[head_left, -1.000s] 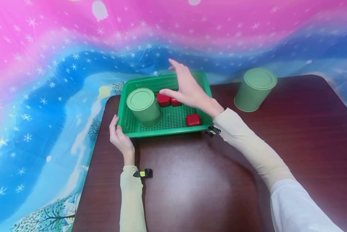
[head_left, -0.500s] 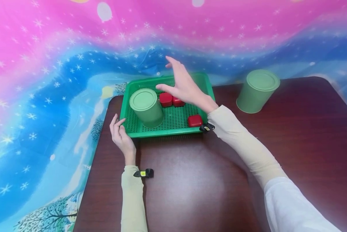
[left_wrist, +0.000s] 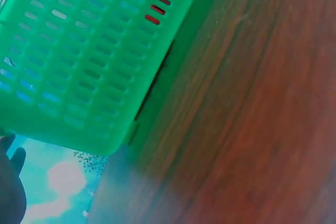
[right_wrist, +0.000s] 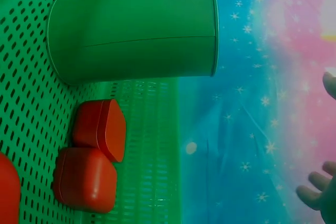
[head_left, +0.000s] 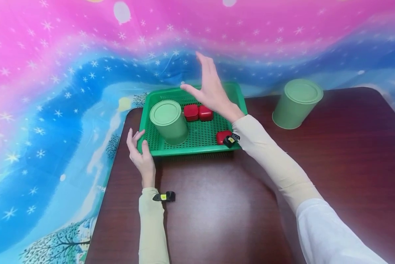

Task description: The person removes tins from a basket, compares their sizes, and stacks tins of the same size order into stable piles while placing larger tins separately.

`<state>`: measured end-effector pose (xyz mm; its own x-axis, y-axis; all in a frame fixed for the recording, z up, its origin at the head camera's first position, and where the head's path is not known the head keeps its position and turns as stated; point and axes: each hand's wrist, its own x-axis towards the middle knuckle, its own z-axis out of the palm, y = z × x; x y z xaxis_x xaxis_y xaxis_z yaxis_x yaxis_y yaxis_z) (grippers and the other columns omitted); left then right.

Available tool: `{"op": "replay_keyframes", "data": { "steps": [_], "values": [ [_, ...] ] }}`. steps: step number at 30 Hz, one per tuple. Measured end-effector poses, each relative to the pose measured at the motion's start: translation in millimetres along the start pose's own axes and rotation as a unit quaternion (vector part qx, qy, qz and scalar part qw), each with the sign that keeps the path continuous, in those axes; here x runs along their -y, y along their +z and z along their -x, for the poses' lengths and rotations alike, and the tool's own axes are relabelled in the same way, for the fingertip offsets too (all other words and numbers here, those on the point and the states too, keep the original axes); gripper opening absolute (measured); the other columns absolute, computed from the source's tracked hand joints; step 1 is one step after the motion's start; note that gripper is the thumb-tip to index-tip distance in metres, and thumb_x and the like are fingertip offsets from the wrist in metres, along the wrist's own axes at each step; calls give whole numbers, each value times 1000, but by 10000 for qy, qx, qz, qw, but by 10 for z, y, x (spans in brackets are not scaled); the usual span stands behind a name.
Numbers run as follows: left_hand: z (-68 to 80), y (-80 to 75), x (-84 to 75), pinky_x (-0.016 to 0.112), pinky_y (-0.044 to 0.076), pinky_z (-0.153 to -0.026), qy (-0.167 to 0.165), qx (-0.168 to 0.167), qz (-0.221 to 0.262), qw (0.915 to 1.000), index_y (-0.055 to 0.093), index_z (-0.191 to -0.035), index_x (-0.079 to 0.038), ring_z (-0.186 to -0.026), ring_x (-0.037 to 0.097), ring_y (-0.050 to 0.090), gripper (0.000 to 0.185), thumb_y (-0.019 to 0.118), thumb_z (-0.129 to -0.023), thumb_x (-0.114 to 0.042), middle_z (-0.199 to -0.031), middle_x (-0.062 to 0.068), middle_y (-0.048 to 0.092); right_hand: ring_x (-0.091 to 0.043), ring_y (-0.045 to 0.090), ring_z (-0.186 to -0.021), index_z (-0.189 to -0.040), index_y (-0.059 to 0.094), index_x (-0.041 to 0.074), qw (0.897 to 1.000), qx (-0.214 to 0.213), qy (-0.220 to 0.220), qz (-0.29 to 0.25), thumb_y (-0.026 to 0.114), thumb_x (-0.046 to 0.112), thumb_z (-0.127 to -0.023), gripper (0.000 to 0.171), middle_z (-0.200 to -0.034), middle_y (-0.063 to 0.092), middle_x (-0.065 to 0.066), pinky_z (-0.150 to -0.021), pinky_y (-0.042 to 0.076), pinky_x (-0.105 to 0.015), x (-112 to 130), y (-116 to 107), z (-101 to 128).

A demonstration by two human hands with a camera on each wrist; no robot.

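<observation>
My right hand (head_left: 211,91) hovers above the far part of a green slotted basket (head_left: 232,95), fingers straight and spread, palm turned toward the left, holding nothing. Just below and a little nearer to me than its palm sit two red blocks (head_left: 198,112), side by side and touching each other, in the far middle of the basket floor. They lie under the hand, slightly to the left of my wrist, so they are the closest things to it. A third red block (head_left: 222,136) rests near the basket's near right corner, partly hidden behind the small black tag on my right sleeve.

A pale green can (head_left: 169,121) stands upright in the left half of the basket, its round lid facing up, just left of the paired blocks without clearly touching them. In the right wrist view the can (right_wrist: 134,30) fills the top and the two blocks (right_wrist: 92,156) sit just beside it on the mesh.

My left hand (head_left: 139,154) is at the basket's near left corner, fingers loosely open, thumb lying on the rim; I cannot tell whether it presses. It is nearer to the can than to the blocks.

A second green can (head_left: 296,103) stands on the dark wooden table (head_left: 217,212), far right, well apart from both hands.
</observation>
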<state>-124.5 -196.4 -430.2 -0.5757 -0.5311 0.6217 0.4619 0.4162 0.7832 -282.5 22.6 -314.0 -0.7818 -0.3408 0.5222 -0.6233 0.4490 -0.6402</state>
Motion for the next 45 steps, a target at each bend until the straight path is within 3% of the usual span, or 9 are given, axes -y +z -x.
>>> {"op": "replay_keyframes", "data": {
  "steps": [6, 10, 18, 23, 26, 28, 32, 39, 45],
  "values": [
    [-11, 6, -10, 49, 37, -111, -65, 118, 14, 9999, 50, -142, 14, -134, 39, 50, 49, 46, -93, 21, -135, 33, 59, -20, 25, -152, -161, 23, -2, 9966, 20, -696, 447, 77, 43, -93, 98, -163, 31, -20, -122, 15, -27, 11, -2, -37],
    [-9, 9, -9, 40, 37, -113, -248, 207, 140, 9994, 53, -140, 13, -135, 39, 51, 47, 43, -94, 21, -126, 34, 64, -25, 29, -151, -162, 23, -1, 9860, 855, -1102, 911, 79, 51, -88, 107, -163, 34, -18, -123, 20, -36, 38, 31, -108],
    [14, 1, 11, 41, 35, -115, -252, 37, 108, 9996, 55, -135, 15, -134, 40, 52, 45, 41, -93, 21, -122, 34, 65, -32, 23, -154, -168, 9, 13, 9275, 3525, -964, 789, 86, 49, -81, 121, -168, 20, -16, -121, 26, -51, 205, 345, -27],
    [1, 11, 19, 41, 34, -116, -219, 4, 123, 9997, 55, -134, 15, -134, 37, 53, 44, 42, -93, 21, -120, 33, 66, -35, 8, -158, -168, 1, 23, 8926, 4359, -617, 970, 80, 24, -91, 111, -172, 6, -15, -120, 22, -60, 383, 525, 37],
    [-4, 22, 22, 41, 34, -116, -194, -10, 147, 9997, 55, -133, 15, -133, 39, 52, 42, 42, -93, 21, -119, 33, 67, -36, 42, -142, -168, 8, 14, 8966, 3816, -1036, 1996, 77, 32, -93, 103, -155, 43, -22, -110, 42, -52, 433, 585, 43],
    [-9, 27, 21, 41, 34, -116, -184, -8, 153, 9997, 55, -132, 16, -133, 41, 52, 42, 41, -93, 21, -118, 34, 66, -28, 65, -103, -161, 30, 4, 8956, 3119, -1399, 2847, 71, 49, -95, 90, -114, 68, -16, -86, 54, -37, 474, 585, 42],
    [-32, 25, 19, 41, 34, -115, -190, -28, 157, 9997, 55, -131, 16, -133, 41, 52, 41, 40, -93, 21, -117, 35, 66, -18, 52, -55, -121, 64, -2, 8887, 2161, -1770, 3636, 58, 67, -96, 73, -66, 55, -2, -50, 44, -30, 546, 505, 17],
    [-46, 12, 13, 37, 38, -104, -273, -65, 209, 9994, 55, -129, 18, -129, 43, 53, 39, 40, -94, 19, -118, 35, 65, -39, 45, -125, -144, 51, 4, 9147, 3072, -1028, 2418, 72, 41, -97, 64, -136, 49, -20, -98, 44, -53, 294, 442, -64],
    [-21, 2, 4, 34, 32, -87, -291, -11, 262, 9992, 55, -127, 20, -121, 47, 55, 37, 40, -93, 19, -117, 36, 65, -39, 38, -132, -115, 70, 6, 9225, 3136, -1294, 1843, 77, 36, -95, 37, -135, 52, -19, -105, 38, -52, 174, 441, -20]
  ]
}}
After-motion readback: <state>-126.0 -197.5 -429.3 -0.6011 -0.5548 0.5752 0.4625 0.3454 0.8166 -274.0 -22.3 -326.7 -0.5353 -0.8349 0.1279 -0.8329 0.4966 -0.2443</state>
